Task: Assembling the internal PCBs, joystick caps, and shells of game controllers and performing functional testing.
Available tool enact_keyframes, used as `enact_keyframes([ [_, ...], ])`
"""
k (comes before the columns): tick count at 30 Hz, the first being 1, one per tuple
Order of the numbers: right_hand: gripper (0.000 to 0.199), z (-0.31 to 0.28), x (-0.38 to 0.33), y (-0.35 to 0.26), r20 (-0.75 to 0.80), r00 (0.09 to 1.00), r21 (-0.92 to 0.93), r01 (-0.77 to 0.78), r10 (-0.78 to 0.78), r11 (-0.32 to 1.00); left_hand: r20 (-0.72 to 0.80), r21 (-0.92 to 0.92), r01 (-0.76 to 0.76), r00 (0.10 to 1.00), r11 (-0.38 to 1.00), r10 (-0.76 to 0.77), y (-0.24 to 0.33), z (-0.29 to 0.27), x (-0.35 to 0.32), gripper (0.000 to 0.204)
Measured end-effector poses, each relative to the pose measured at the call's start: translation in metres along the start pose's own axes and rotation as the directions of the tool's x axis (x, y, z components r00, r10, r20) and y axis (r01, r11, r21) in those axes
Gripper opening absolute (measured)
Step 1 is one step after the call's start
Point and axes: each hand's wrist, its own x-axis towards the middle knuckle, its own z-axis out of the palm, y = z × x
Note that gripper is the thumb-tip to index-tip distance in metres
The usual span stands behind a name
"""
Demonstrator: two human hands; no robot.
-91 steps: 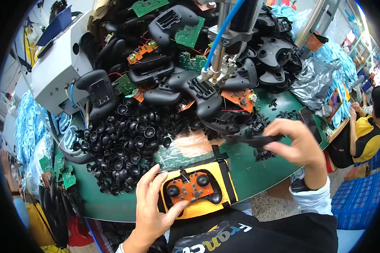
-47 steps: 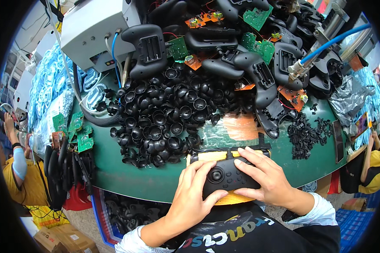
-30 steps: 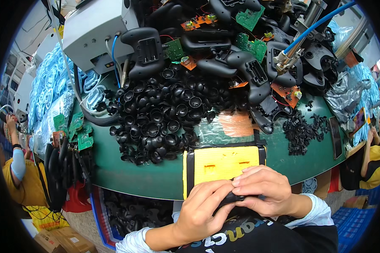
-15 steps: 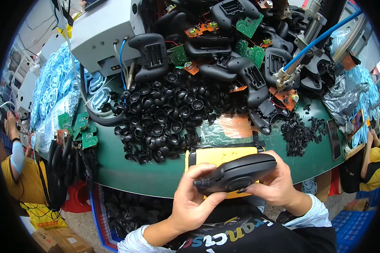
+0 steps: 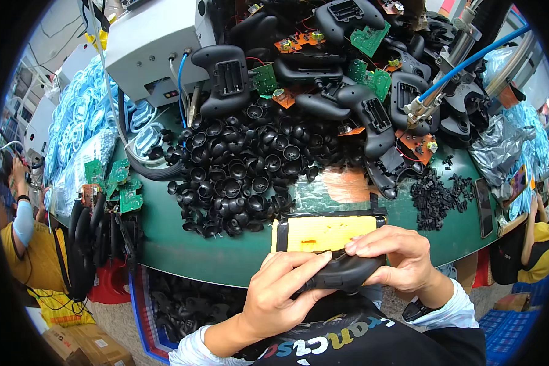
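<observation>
Though half hidden, black controller (image 5: 341, 274) between clamped left hand (image 5: 283, 293) and right hand (image 5: 396, 256).

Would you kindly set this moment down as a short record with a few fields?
Held item: black controller shell, gripped from both ends
Left hand: wrapped around the shell's left end
Right hand: fingers over its right end
Just beyond the hands: yellow fixture pad on the green table
Further back: heap of black thumbstick caps
</observation>
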Motion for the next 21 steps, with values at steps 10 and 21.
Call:
enact_keyframes([
  [10, 0.067, 0.007, 0.018, -0.033, 0.124, 0.971, -0.642, -0.079, 0.205, 0.762, -0.051, -0.344, 0.151, 0.982, 0.926, -0.18, -0.015, -0.004, 0.007, 0.082],
  [21, 0.04, 0.007, 0.0, -0.006, 0.048, 0.996, -0.454, -0.04, 0.07, 0.89, 0.187, -0.071, 0.084, 0.98, 0.994, -0.069, -0.013, -0.023, 0.005, 0.036],
])
